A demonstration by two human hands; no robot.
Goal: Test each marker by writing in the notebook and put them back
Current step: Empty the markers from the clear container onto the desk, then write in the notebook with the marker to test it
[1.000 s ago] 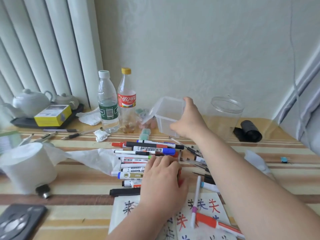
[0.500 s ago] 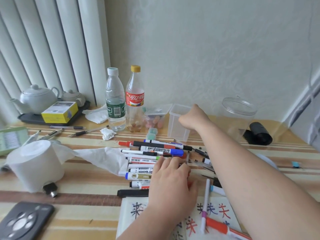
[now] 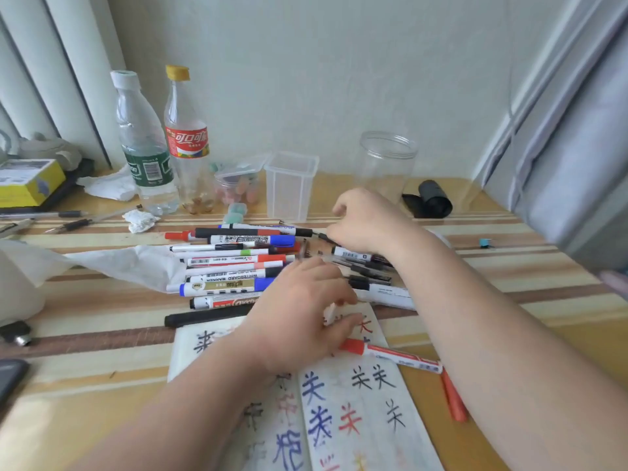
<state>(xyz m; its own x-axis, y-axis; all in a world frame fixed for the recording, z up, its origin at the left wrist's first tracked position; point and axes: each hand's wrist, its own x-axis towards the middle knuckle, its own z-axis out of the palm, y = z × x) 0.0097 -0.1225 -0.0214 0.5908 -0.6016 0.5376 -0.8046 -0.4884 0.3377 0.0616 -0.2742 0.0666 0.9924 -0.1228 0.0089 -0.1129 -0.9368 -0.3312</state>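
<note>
Right grip [image 3: 367, 222] at marker pile [image 3: 234, 263], clear box [image 3: 290, 188] behind

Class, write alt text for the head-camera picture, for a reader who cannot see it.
Two hands work over a heap of markers on a striped table: the left hand seems to pinch a white marker above an open notebook of blue, red and black characters; the right hand curls at the heap's right end. Behind stands an empty clear box.
</note>
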